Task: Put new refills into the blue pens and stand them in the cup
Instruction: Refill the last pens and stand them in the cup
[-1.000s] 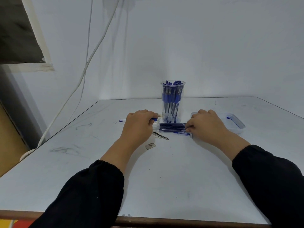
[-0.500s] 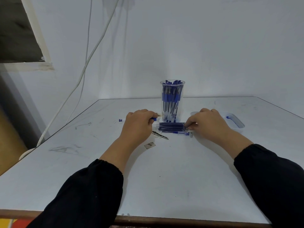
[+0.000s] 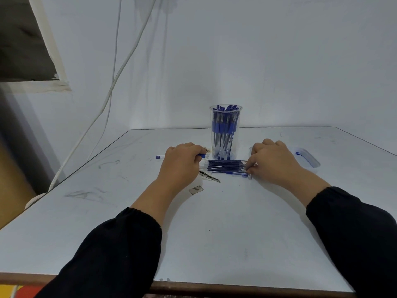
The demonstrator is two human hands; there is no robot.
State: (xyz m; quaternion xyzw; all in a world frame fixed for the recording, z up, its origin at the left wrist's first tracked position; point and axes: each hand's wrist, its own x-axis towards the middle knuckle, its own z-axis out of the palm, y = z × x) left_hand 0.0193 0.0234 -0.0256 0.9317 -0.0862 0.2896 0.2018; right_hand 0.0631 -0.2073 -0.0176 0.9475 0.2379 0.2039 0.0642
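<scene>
Refills [image 3: 225, 165] lie bundled between both hands, just before the cup [image 3: 226, 132] of blue pens. Left hand [image 3: 180, 164] curls round a pen [image 3: 160, 157] and steadies the bundle's end; right hand [image 3: 272, 161] pinches the opposite tips. Best draw one refill straight out sideways, keeping the rest pinned flat.

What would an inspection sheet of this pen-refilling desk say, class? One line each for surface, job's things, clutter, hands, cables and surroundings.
Surface: white table, scuffed, with pen marks and a stain near the middle.
Job's things: clear cup full of upright blue pens; row of refills lying flat in front of it; one pen lying just nearer than the row.
Clutter: clear shallow tray with a blue item, on the right; small scrap.
Hands: left hand grips a pen; right hand pinches the refills' right end.
Cables: white cables hang down the wall on the left.
Surroundings: white wall; dark opening upper left.
</scene>
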